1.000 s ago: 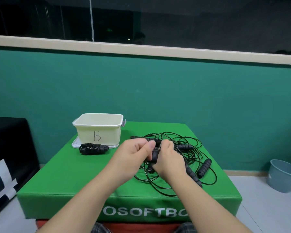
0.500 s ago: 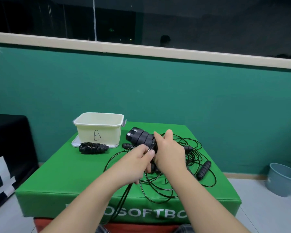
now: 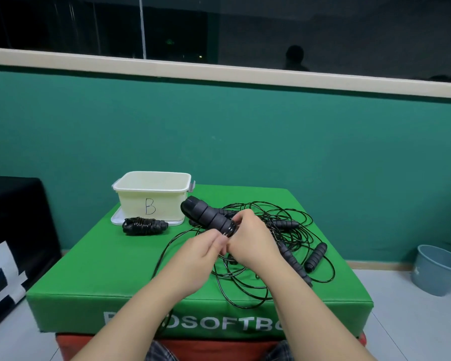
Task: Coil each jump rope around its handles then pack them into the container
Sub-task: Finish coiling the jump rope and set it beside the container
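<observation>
Jump-rope handles of ribbed black foam (image 3: 208, 216), a pair held together, are gripped by the right hand (image 3: 251, 237), fingers curled round them above the green padded box (image 3: 110, 259). Left hand (image 3: 199, 252) pinches the thin black cord (image 3: 167, 250) beside them. One coiled black rope (image 3: 143, 225) lies before the single cream plastic container marked B (image 3: 151, 196). A loose tangle of cords (image 3: 279, 259) with about three more handles sprawls at right. Behind stands a teal wall; one blue bucket (image 3: 438, 269) sits on the floor.

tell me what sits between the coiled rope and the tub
Nothing: the head view shows the coiled rope lying right against the tub and its lid.
</observation>
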Demonstrator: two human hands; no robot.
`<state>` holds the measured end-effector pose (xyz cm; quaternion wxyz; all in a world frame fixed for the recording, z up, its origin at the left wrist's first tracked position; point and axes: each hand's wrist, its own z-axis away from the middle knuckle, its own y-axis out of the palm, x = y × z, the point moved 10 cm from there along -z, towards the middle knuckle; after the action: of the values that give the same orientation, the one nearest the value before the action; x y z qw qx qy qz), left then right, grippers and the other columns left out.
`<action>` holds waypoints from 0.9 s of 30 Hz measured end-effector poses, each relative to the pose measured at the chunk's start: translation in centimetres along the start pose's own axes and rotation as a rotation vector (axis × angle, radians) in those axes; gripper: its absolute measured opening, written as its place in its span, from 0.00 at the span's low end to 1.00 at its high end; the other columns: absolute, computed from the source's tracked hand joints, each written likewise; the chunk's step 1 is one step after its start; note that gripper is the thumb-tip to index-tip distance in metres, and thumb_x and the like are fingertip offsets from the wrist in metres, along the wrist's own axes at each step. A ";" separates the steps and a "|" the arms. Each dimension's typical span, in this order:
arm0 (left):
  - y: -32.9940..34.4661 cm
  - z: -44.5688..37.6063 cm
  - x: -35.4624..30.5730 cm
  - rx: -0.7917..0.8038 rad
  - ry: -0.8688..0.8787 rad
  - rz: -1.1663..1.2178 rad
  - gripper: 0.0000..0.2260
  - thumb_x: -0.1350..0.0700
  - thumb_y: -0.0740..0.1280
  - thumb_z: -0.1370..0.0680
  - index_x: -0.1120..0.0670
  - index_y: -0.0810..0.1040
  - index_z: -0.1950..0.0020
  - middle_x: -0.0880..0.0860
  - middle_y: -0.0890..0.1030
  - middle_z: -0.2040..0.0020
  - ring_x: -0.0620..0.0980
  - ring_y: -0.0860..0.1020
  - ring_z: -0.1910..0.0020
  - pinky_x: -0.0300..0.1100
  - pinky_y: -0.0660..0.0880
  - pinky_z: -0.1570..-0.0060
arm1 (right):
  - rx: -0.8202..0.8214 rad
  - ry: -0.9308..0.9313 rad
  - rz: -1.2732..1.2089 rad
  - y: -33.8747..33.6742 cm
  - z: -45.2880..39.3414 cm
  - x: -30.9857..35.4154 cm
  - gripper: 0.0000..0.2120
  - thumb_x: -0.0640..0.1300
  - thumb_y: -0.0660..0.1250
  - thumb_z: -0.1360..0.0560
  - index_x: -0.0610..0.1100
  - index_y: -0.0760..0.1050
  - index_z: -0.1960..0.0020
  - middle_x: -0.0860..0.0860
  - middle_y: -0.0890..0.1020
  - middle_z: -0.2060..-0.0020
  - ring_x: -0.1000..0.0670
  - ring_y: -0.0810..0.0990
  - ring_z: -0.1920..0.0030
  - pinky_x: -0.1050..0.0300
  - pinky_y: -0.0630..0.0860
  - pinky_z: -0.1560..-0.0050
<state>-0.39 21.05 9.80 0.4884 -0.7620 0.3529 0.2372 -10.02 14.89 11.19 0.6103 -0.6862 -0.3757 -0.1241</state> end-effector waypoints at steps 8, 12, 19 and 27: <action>-0.5 0.4 5.1 -0.080 -0.116 0.094 0.22 0.34 0.53 0.25 0.51 0.66 0.66 0.44 0.67 0.74 0.41 0.63 0.73 0.44 0.62 0.67 | 0.168 0.020 -0.560 1.8 0.9 0.7 0.10 0.37 0.72 0.36 0.41 0.75 0.56 0.48 0.78 0.70 0.49 0.74 0.72 0.59 0.68 0.71; -0.3 0.5 4.3 -0.064 -0.130 0.372 0.17 0.38 0.57 0.23 0.51 0.71 0.55 0.43 0.70 0.76 0.40 0.63 0.78 0.34 0.62 0.75 | 0.340 -0.010 -0.802 2.3 2.2 2.4 0.06 0.34 0.72 0.31 0.38 0.78 0.55 0.44 0.80 0.69 0.45 0.78 0.69 0.61 0.72 0.72; -1.9 0.8 3.1 -0.192 -0.118 0.501 0.15 0.44 0.63 0.24 0.46 0.76 0.70 0.45 0.66 0.77 0.39 0.61 0.78 0.36 0.56 0.76 | 0.287 0.044 -0.946 1.4 2.5 2.1 0.06 0.44 0.69 0.25 0.41 0.76 0.56 0.48 0.82 0.69 0.49 0.79 0.72 0.61 0.74 0.72; -3.3 1.2 2.1 -0.355 -0.122 0.646 0.12 0.50 0.65 0.31 0.49 0.81 0.72 0.44 0.73 0.73 0.39 0.63 0.79 0.28 0.58 0.78 | 0.173 0.075 -0.965 1.0 2.3 1.1 0.11 0.49 0.70 0.26 0.44 0.70 0.55 0.47 0.82 0.64 0.46 0.80 0.69 0.56 0.76 0.71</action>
<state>3.48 22.42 9.78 0.2685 -0.6687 0.4988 0.4816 -9.24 17.42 10.59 0.5509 -0.3757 -0.6376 -0.3858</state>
